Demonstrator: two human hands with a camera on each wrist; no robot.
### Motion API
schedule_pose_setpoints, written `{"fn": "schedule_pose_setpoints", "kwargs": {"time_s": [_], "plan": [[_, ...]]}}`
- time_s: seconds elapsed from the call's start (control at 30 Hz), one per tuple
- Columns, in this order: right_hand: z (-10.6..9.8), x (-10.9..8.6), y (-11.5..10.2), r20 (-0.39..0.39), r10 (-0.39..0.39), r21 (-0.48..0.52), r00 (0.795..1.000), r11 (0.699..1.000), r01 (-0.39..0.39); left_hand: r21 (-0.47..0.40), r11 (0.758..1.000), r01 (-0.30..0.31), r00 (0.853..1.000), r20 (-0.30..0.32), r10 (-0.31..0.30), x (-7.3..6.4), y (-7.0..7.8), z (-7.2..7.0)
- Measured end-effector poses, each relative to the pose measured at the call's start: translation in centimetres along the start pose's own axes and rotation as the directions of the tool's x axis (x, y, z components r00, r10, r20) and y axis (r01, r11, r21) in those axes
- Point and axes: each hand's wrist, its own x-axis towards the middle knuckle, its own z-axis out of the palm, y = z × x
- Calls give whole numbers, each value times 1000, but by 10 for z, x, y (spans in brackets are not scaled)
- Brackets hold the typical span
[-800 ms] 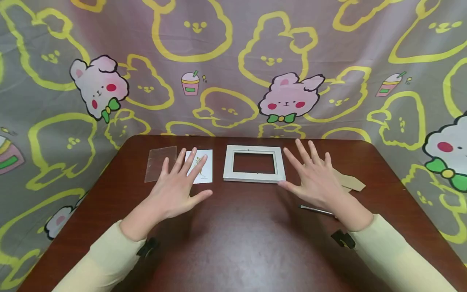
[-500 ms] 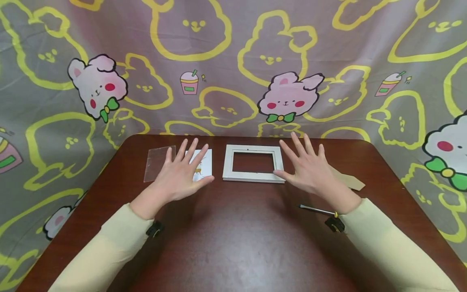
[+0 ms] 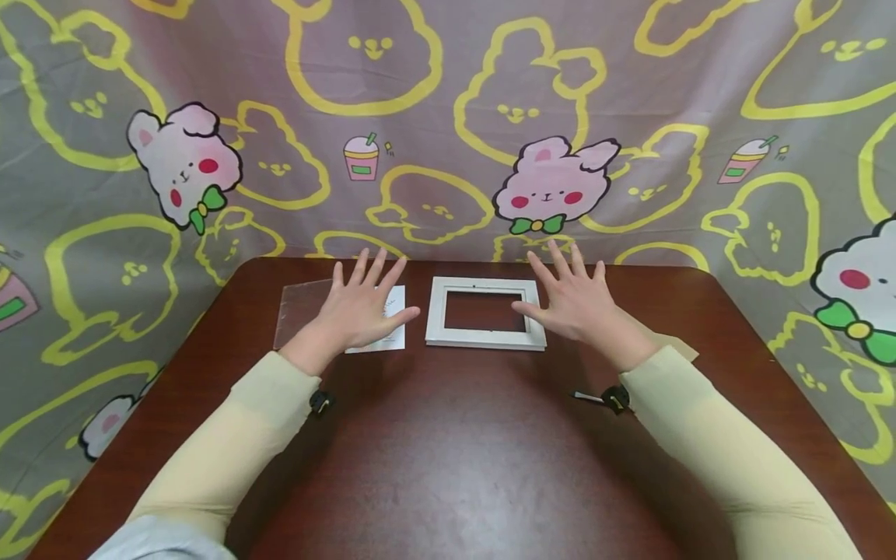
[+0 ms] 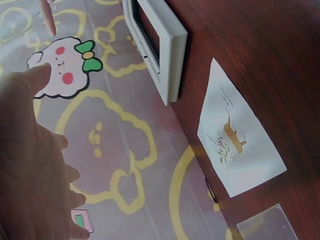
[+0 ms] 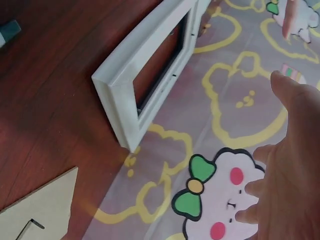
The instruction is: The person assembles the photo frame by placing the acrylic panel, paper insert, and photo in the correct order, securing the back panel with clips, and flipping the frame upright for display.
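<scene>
My left hand (image 3: 357, 311) is held up with spread fingers, overlapping a white card (image 3: 396, 330) in the head view. The left wrist view shows that card with a brown plant drawing and small print. Beside it lies a clear plastic sheet (image 3: 297, 311), partly behind the hand. My right hand (image 3: 577, 307), fingers also spread, hangs near the right side of a white rectangular frame (image 3: 437, 311) with an open middle. Its thumb overlaps the frame's opening in the head view. Neither hand holds anything.
A tan board (image 3: 677, 347) lies behind the right forearm; the right wrist view shows a black bent piece (image 5: 36, 223) on it. A slim metal shaft (image 3: 586, 397) with a dark tip sits by the right wrist. Patterned cloth (image 3: 420, 117) hangs behind the table (image 3: 448, 467).
Both hands have moved forward and inward over the table, fingers still spread. The right forearm now covers more of the tan board and metal shaft. The objects on the table stay put.
</scene>
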Motion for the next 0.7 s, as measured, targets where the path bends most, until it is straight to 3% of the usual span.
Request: {"fn": "schedule_pose_setpoints", "kwargs": {"time_s": [0.3, 0.7], "plan": [[17, 27, 3, 49, 53, 12, 997, 998, -54, -25, 999, 29, 999, 43, -28, 31, 2, 15], [49, 37, 6, 159, 142, 65, 977, 986, -154, -43, 993, 108, 990, 96, -104, 54, 15, 49]]}}
